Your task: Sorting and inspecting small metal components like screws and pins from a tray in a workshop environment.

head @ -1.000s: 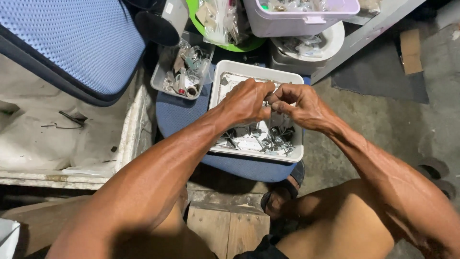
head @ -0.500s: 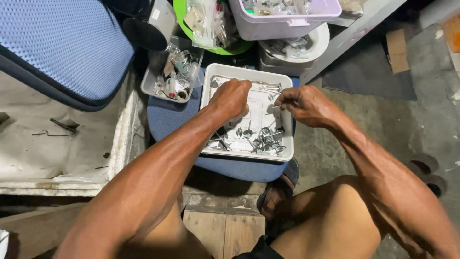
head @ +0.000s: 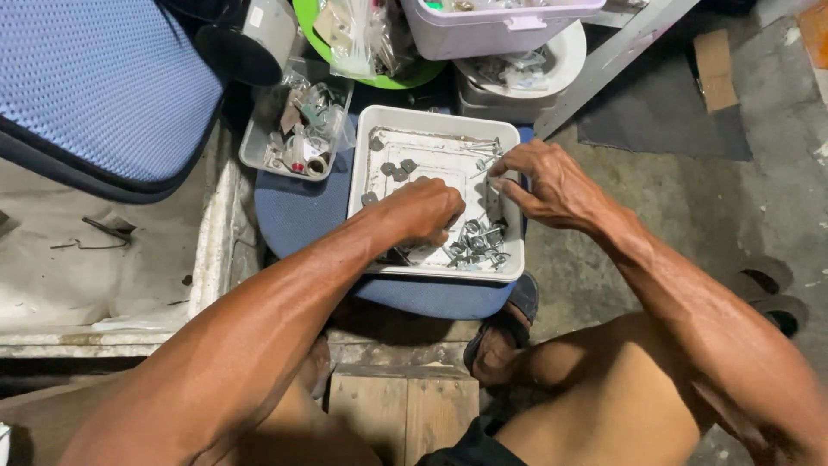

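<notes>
Low in the frame we see a bare knee and a sandalled foot. Above them, at centre, sits a white tray on a blue cushion. Our left hand is curled knuckles-up over the tray's middle; what its fingertips hold we cannot tell. Our right hand pinches a small metal piece at the tray's right edge, just above a heap of metal screws. Further up: a clear box of odds and ends, a green bowl, a pale lidded box. Upper left, a blue mesh seat.
</notes>
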